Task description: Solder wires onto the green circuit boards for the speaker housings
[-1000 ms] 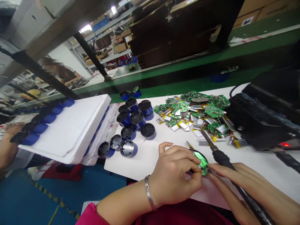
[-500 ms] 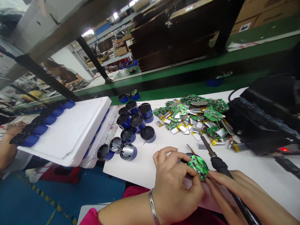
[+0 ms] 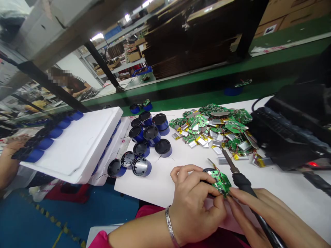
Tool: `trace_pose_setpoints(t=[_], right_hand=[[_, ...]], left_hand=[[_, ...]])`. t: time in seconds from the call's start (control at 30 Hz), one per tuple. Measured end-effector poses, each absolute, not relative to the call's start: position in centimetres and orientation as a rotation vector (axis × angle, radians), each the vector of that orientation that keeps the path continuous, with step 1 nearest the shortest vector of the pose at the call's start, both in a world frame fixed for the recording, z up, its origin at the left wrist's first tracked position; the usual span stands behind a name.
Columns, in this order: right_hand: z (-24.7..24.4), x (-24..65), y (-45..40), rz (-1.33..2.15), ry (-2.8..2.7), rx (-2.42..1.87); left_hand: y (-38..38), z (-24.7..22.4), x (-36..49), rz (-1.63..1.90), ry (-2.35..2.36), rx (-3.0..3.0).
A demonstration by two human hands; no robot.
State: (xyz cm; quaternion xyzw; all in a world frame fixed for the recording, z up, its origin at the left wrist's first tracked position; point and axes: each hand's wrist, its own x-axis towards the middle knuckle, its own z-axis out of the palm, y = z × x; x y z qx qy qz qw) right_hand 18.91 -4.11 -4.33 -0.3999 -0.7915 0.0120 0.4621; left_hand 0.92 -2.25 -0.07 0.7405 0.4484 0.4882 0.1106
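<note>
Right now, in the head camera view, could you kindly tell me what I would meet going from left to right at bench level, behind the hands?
White foam tray → round black-and-blue cylindrical housings → heap of green circuit boards and silver pouch batteries → bulky black electronic unit

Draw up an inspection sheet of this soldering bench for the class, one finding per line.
Surface: white work table, crowded on its far side.
Job's things: green circuit board; soldering iron, tip pointing toward the heap.
Clutter: heap of green boards and silver pouch batteries; black-and-blue round housings beside a white foam tray.
Grippers: bare left hand holds the board; bare right hand holds the iron, fingers at the board's edge.
Cables: iron's black cord runs off lower right; thin wires trail from the housings.
Surroundings: black machine with red light; metal shelving; co-worker's hand beyond the tray.
</note>
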Motion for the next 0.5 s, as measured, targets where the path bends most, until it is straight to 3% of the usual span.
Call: trace_pose_setpoints(t=[0.5], right_hand=[[-4.6, 19.2, -3.9, 0.011, -1.966, -0.971]], left_hand=[[-2.6, -0.4, 2.3, 1.413, 1.548, 1.974]])
